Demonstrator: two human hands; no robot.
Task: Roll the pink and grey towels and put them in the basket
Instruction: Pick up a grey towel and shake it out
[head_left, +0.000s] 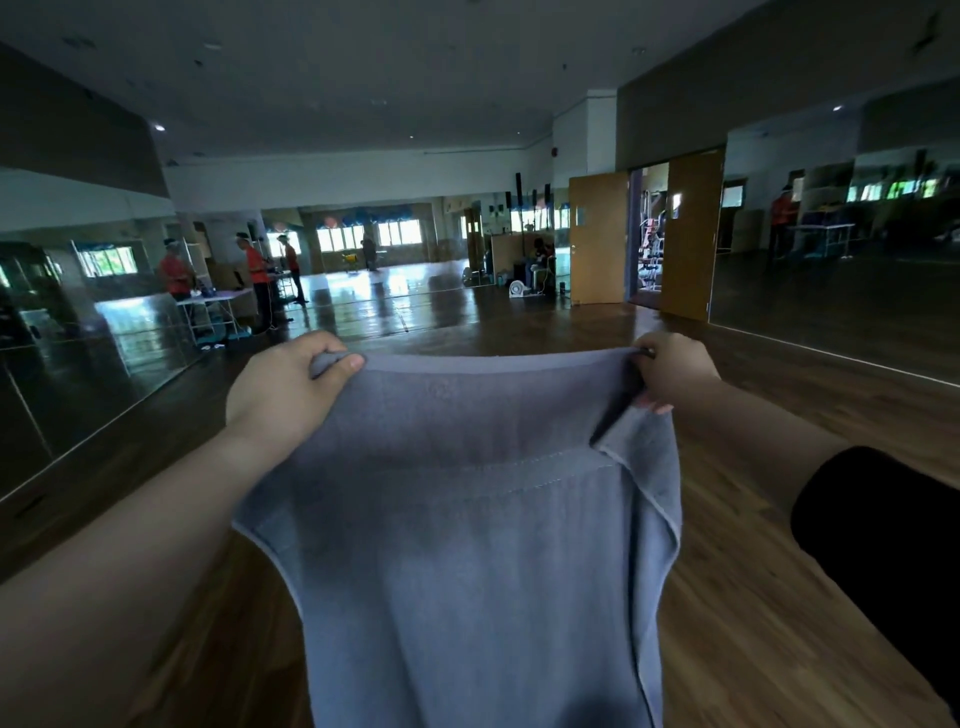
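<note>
The grey towel (467, 545) hangs in front of me, stretched out by its top edge and dropping below the bottom of the view. My left hand (283, 387) pinches the top left corner, thumb over the hem. My right hand (675, 371) grips the top right corner, where the towel's edge folds back on itself. The towel is doubled, with a stitched hem running across it partway down. The pink towel and the basket are not in view.
A wooden floor (753, 597) spreads out below. Mirror walls (78, 338) line the left and right sides. People in red tops stand at a white table (218, 299) at far left. Open wooden doors (597, 239) are at the back right.
</note>
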